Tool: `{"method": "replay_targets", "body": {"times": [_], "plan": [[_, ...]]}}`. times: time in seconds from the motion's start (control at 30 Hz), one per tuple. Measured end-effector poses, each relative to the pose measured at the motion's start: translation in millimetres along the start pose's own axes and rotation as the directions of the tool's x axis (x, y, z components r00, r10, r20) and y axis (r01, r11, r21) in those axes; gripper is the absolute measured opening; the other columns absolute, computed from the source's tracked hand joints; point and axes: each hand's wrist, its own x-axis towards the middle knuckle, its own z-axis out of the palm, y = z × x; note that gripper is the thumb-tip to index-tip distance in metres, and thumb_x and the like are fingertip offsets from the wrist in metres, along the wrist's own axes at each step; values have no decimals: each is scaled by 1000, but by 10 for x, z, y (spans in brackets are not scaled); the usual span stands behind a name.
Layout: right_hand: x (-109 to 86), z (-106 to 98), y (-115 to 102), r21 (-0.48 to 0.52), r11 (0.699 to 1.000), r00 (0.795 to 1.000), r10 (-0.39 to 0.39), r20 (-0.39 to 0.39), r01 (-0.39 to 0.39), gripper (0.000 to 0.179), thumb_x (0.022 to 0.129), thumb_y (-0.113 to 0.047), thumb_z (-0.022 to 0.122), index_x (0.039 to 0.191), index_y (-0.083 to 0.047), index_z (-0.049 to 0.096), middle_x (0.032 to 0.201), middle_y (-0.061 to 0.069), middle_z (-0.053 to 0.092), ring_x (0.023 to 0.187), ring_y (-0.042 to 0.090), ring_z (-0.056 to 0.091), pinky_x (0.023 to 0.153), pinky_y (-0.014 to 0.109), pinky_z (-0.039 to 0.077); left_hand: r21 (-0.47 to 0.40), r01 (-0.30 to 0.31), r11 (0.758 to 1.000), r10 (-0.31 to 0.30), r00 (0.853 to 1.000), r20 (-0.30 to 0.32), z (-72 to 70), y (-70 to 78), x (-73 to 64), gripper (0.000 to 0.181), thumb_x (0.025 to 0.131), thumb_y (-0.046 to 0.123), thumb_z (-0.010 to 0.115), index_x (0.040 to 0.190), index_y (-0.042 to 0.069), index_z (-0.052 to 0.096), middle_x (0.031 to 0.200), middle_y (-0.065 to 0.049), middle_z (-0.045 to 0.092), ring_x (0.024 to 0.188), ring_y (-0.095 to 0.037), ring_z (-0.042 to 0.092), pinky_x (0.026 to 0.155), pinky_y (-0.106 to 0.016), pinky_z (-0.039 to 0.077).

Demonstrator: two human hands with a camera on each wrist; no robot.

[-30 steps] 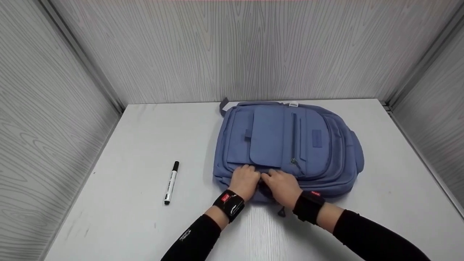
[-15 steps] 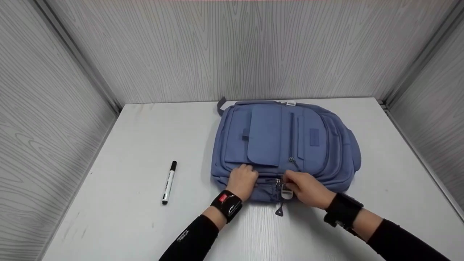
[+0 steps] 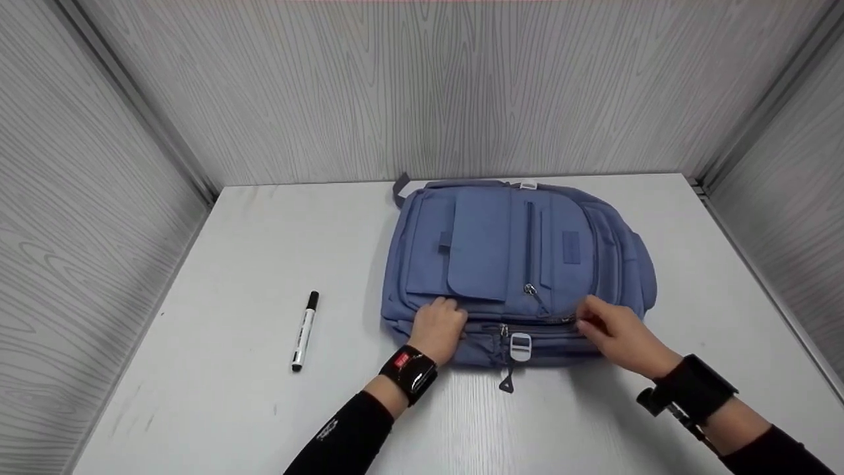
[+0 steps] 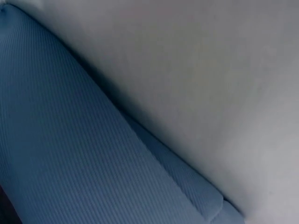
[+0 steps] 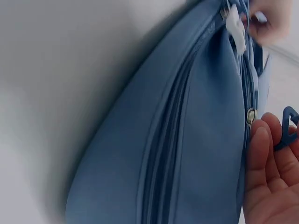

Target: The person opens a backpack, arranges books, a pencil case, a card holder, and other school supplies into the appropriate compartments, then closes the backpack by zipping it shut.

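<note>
A blue backpack point(image 3: 481, 244) lies flat on the white table, its front pockets facing up. On its near side my left hand point(image 3: 440, 328) grips the fabric by the zipper's left end; its fingertips are partly hidden. My right hand point(image 3: 616, 333) pinches a zipper pull farther right along that side. In the right wrist view the zipper slider point(image 5: 251, 115) sits at the fingertips, and the pull's dark triangular end point(image 5: 286, 128) sticks out between the fingers. The left wrist view holds only blue ribbed fabric point(image 4: 93, 140) and a pale surface.
A white marker with a black cap point(image 3: 304, 333) lies on the table point(image 3: 264, 251) left of the backpack. A pale strap buckle point(image 3: 521, 346) and a triangular zipper pull point(image 3: 506, 382) hang at the near side. Grey wood-grain panels point(image 3: 422, 92) enclose the table.
My right hand has moved right along the backpack's near side, away from my left hand, with the zipper slider. The pale buckle has come into view. My left hand has stayed in place.
</note>
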Motion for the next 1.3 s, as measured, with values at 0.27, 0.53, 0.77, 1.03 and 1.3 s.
{"method": "replay_targets", "body": {"times": [0.27,0.53,0.77,1.03,1.3], "plan": [[-38,-196,95,-45,998,996,38,-78,-41,17,91,5,62,87,-10,54,70,-11,46,62,-3,40,56,20,35,-26,-25,999,23,998,-62,26,-67,-10,11,77,27,76,84,20,75,81,1,68,76,-17,64,59,-30,53],[-43,-258,67,-87,995,997,32,-75,-39,19,90,7,61,86,-9,52,70,-11,42,63,-2,39,58,20,34,-8,-58,998,58,998,-28,-10,-297,-31,18,85,9,65,87,22,78,83,1,67,78,-17,64,61,-32,52],[0,-234,-9,-81,996,997,25,-72,-31,20,90,7,62,85,-10,53,71,-10,45,63,-2,41,57,20,36,-49,-111,993,106,989,-108,51,-619,-25,23,79,0,65,81,20,75,84,1,67,79,-19,63,66,-35,51],[20,-115,-154,-24,999,998,-32,-60,31,18,91,4,63,86,-11,54,72,-11,49,64,-3,43,56,19,37,-96,104,990,-107,994,-31,-72,-670,-38,5,80,20,76,76,17,75,81,0,69,79,-23,61,73,-38,47],[-15,-76,-153,33,999,991,-22,-129,27,22,88,0,69,81,-12,51,69,-14,42,60,-3,39,54,19,34,-190,91,978,-94,996,-8,-565,96,89,19,82,5,69,99,12,74,96,-3,69,84,-21,63,74,-32,53]]}}
